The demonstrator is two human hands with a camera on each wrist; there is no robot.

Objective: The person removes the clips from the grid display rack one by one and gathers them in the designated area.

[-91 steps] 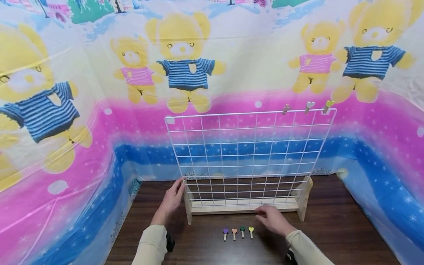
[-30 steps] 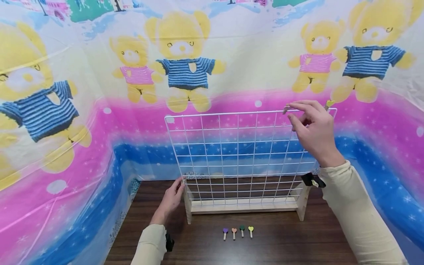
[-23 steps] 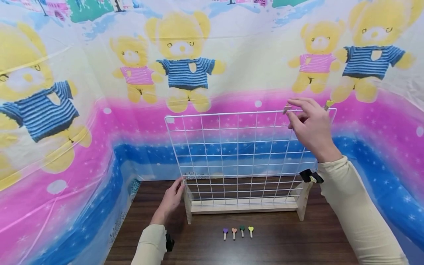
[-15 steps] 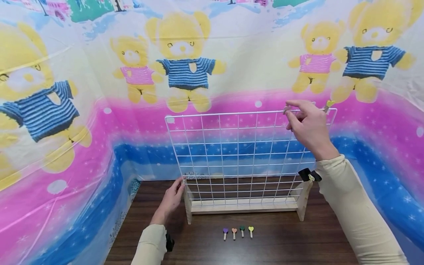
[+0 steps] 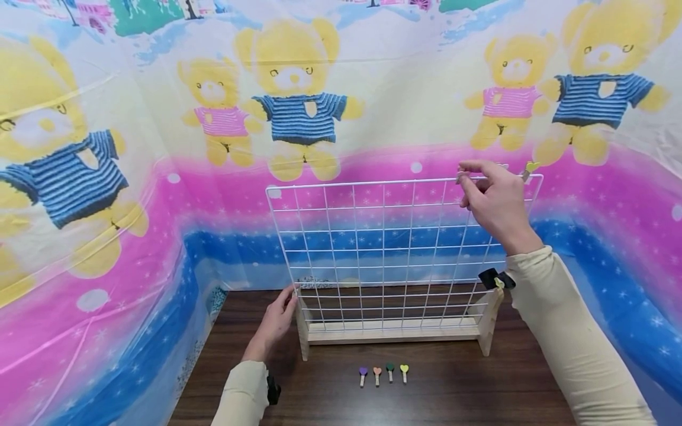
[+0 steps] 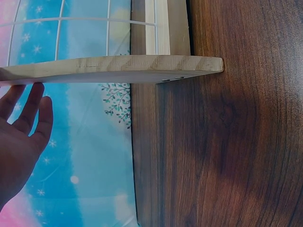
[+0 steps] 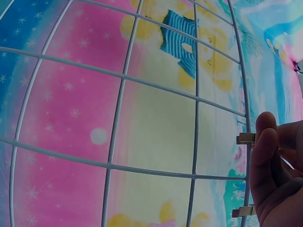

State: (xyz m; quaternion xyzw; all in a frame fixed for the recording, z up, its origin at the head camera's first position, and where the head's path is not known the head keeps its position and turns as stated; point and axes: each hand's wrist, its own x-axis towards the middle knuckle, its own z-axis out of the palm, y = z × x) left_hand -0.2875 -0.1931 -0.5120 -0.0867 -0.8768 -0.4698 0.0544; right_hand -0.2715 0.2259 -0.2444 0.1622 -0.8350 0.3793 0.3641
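My right hand (image 5: pixel 499 202) pinches a small wooden clothespin (image 7: pixel 244 138) that sits on the top wire of a white grid panel (image 5: pixel 395 228). In the head view the fingers mostly cover it. A second clothespin (image 7: pixel 242 212) bites the same wire beside it, largely behind my hand. Farther right, a clothespin with a yellow heart (image 5: pixel 530 169) stands on the top wire. The fingertips of my left hand (image 5: pixel 277 318) touch the wooden end piece (image 6: pixel 113 66) of the panel's stand, fingers fairly straight in the left wrist view.
On the dark wooden table (image 5: pixel 453 390), in front of the stand's bar (image 5: pixel 394 337), lie clothespins with purple (image 5: pixel 363 376), orange (image 5: pixel 377 376), green (image 5: pixel 390 371) and yellow (image 5: pixel 404 373) hearts in a row. A bear-printed cloth (image 5: pixel 405 106) surrounds the table.
My right hand has risen from the table beside the row to the panel's top wire, then shifted slightly left onto the leftmost clothespin. My left hand has stayed at the stand.
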